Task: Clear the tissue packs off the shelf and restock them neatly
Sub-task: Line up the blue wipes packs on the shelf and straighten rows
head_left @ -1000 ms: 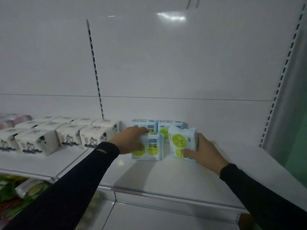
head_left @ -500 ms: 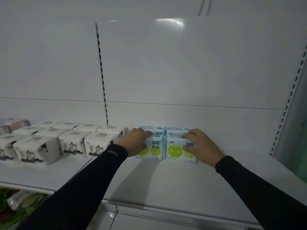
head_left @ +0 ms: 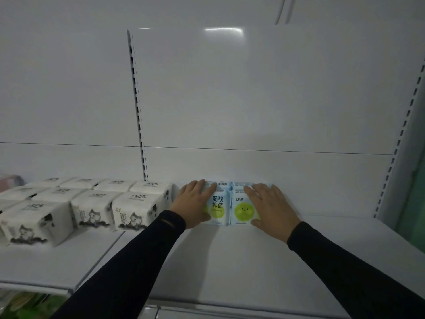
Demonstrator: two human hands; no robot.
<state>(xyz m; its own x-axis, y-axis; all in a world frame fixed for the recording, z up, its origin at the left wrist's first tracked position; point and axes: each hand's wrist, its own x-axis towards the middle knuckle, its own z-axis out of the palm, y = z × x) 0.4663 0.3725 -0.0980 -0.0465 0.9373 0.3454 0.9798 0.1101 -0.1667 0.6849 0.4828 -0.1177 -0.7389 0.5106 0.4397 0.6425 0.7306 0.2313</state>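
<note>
Tissue packs in pale blue wrappers stand upright on the white shelf [head_left: 230, 261], pushed far back against the rear wall. The left blue pack [head_left: 219, 209] carries dark characters over a green circle; the right blue pack [head_left: 242, 210] shows a green smiling face, and the two touch side by side. More blue packs [head_left: 224, 184] sit just behind them, only their tops showing. My left hand [head_left: 194, 204] lies flat against the left pack, fingers straight and reaching over its top edge, so the grip is spread and not clamped on anything. My right hand [head_left: 270, 207] lies the same way over the right pack, fingers straight along its top and the thumb low near its bottom corner. Both of my sleeves are black. To the left, on the neighbouring shelf section, white tissue packs [head_left: 131, 209] printed with ink-style cat drawings stand in rows, the nearest of them just beside my left hand.
</note>
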